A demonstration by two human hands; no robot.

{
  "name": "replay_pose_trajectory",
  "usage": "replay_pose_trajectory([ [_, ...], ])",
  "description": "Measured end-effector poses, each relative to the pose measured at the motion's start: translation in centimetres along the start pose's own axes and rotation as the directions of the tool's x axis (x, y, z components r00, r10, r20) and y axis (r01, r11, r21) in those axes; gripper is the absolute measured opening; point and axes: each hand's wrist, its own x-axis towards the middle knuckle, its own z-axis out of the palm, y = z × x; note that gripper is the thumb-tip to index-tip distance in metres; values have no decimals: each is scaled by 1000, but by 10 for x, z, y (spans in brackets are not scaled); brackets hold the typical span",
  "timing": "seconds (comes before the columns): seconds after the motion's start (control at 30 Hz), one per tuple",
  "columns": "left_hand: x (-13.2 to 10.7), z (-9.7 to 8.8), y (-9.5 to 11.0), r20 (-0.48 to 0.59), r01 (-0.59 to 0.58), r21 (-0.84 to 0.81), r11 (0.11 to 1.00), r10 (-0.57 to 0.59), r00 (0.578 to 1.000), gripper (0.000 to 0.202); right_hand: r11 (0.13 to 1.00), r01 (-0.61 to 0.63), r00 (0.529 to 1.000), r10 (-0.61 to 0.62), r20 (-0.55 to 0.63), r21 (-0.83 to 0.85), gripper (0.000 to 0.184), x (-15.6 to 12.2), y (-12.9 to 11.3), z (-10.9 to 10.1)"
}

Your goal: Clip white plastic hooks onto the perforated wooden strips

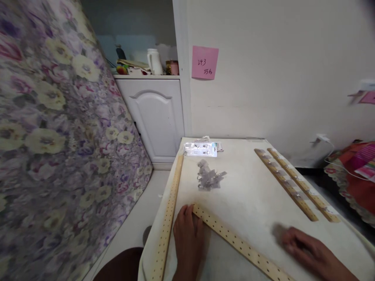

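Observation:
My left hand (187,234) rests on the white table (252,195) with its fingers lying flat on the near end of a perforated wooden strip (240,245) that runs diagonally toward the lower right. My right hand (304,249) lies on the table at the lower right, blurred by motion, with nothing visible in it. A second perforated strip (169,218) lies along the table's left edge. A heap of small clear plastic bags (209,177) sits in the middle, and a blister pack (201,149) lies at the far edge.
Two more wooden strips with clear pieces on them (293,183) lie diagonally at the right. A floral mattress (58,136) leans at the left. A white cabinet (155,113) with a jug stands behind. A pink note (204,62) sticks to the wall.

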Motion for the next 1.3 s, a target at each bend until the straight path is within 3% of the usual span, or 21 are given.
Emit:
replay_pose_trajectory([
  [0.1, 0, 3, -3, 0, 4, -1, 1000, -4, 1000, 42, 996, 84, 994, -80, -78, 44, 23, 66, -13, 12],
  [0.27, 1, 6, -8, -26, -4, -11, 1000, 4, 1000, 43, 947, 223, 967, -185, -173, 233, 34, 172, -25, 59],
  [0.43, 1, 11, -11, -122, -33, 3, 999, 33, 992, 42, 915, 374, 910, -331, -248, 150, 24, 222, -42, 85],
  [0.7, 4, 15, -12, -174, -38, -51, 998, 28, 984, 39, 855, 477, 843, -378, -384, 204, 19, 225, -43, 79],
  [0.87, 6, 1, 1, -177, -45, -162, 986, 15, 984, 33, 835, 385, 892, -228, -389, 393, 15, 214, -51, 82],
  [0.93, 4, -6, 10, -178, -53, -209, 976, 15, 984, 27, 817, 403, 886, -235, -399, 413, 13, 206, -59, 85],
  [1.0, 2, -12, 20, -129, -56, -286, 956, 19, 992, 21, 796, 502, 838, -350, -419, 339, 7, 195, -68, 89],
  [1.07, 1, -19, 29, -7, -34, -396, 918, 34, 999, 18, 738, 639, 750, -536, -387, 216, 7, 183, -78, 95],
  [1.17, 4, -26, 35, 189, 90, -517, 851, 11, 982, 22, 594, 797, 603, -770, -209, 111, 21, 166, -88, 106],
  [1.23, 8, -28, 34, 255, 216, -578, 787, -78, 964, 28, 526, 844, 535, -840, -87, 110, 25, 158, -90, 113],
  [1.3, 9, -29, 29, 304, 330, -649, 685, -164, 939, 32, 501, 856, 508, -861, -25, 125, 26, 155, -90, 119],
])
